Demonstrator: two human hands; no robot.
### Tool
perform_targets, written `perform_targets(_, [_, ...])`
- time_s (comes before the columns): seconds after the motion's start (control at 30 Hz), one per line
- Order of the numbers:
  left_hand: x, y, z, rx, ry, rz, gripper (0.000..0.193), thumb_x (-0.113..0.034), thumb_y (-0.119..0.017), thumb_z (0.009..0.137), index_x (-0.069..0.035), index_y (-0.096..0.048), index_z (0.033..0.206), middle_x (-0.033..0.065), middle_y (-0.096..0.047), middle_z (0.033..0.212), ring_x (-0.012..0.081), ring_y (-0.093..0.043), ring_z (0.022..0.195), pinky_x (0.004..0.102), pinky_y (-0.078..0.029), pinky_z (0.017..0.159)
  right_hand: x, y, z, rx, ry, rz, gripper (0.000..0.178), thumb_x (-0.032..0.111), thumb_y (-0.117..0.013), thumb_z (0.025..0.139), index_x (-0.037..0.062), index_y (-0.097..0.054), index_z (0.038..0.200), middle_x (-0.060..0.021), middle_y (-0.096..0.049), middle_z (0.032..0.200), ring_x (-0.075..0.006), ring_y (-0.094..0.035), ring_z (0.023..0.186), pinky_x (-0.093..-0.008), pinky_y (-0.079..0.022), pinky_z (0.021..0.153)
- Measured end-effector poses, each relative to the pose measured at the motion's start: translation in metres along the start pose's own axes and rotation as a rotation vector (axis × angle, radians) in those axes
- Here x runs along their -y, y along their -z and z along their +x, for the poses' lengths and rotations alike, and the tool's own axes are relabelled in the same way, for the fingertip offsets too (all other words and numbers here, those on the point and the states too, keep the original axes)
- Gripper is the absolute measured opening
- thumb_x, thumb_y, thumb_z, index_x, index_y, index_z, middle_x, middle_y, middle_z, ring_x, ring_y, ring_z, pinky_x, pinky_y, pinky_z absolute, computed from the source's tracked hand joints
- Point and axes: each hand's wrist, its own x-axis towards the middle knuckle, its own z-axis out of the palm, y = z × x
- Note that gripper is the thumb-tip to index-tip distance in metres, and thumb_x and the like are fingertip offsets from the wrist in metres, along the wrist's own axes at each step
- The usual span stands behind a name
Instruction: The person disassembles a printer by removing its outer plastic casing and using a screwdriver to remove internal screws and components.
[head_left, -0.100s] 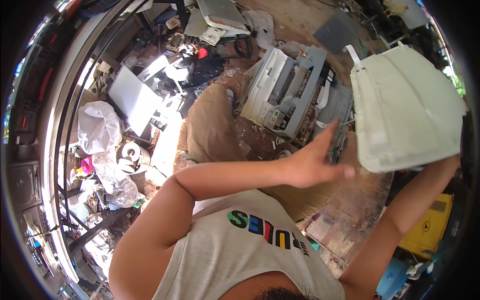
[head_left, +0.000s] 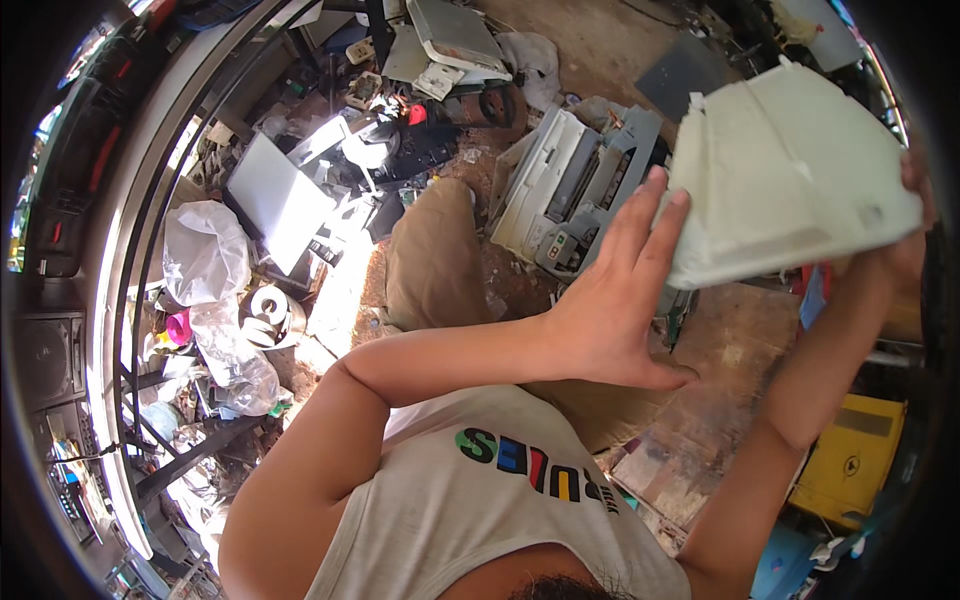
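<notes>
A large off-white plastic cover (head_left: 790, 175) is held up at the right, tilted, clear of the floor. My right hand (head_left: 905, 235) grips its right edge, with part of the fingers hidden behind it. At the cover's left edge is my left hand (head_left: 620, 290), fingers stretched out and thumb apart; whether the fingertips touch the edge I cannot tell. Beyond my left hand stands a partly opened grey and white printer (head_left: 555, 165) with inner parts showing. The cover and my left hand hide its right side.
My bent knee (head_left: 432, 250) is left of the printer. A white flat panel (head_left: 275, 195), clear plastic bags (head_left: 205, 255) and scattered scrap lie further left. Stacked panels (head_left: 455, 40) lie at the back. A yellow case (head_left: 850, 460) stands at the lower right, beside worn boards (head_left: 735, 340).
The cover has come left and tipped, its lower edge rising. My left hand has moved up to the cover's left edge, fingers spread. My right hand now shows more at the right edge.
</notes>
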Motion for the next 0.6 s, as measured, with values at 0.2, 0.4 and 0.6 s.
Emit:
perform_targets(0.2, [0.045,0.075,0.040,-0.112,0.252,0.363,0.089,-0.028,-0.081,0.070,0.005,-0.041,0.142,0.0372,-0.053,0.129,0.0476,-0.055,0.123,0.0504,-0.046,0.103,0.048,-0.264,-0.035,0.001,0.829,-0.086,0.008,-0.002,-0.060,0.080,-0.0025,-0.063,0.088,-0.0131,-0.064,0.086,-0.0234,-0.060,0.077,-0.0454,-0.048,0.091])
perform_targets(0.4, [0.145,0.088,0.034,-0.488,0.465,0.049,0.051,-0.011,-0.063,0.077,0.003,-0.056,0.126,0.0252,-0.068,0.095,0.0338,-0.070,0.091,0.0408,-0.054,0.082,0.041,-0.363,-0.024,-0.031,0.893,-0.009,0.016,0.013,-0.065,0.077,0.0036,-0.059,0.088,-0.0131,-0.062,0.093,-0.0319,-0.060,0.092,-0.0432,-0.045,0.084])
perform_targets(0.6, [0.275,0.086,0.006,-0.794,0.543,-0.489,0.056,-0.007,-0.051,0.083,0.003,-0.043,0.138,0.0174,-0.059,0.124,0.0259,-0.059,0.114,0.0383,-0.049,0.095,-0.060,-0.201,-0.093,0.273,0.192,-0.467,0.049,0.021,-0.067,0.089,0.0036,-0.058,0.134,-0.0128,-0.060,0.137,-0.0314,-0.052,0.132,-0.0426,-0.036,0.113])
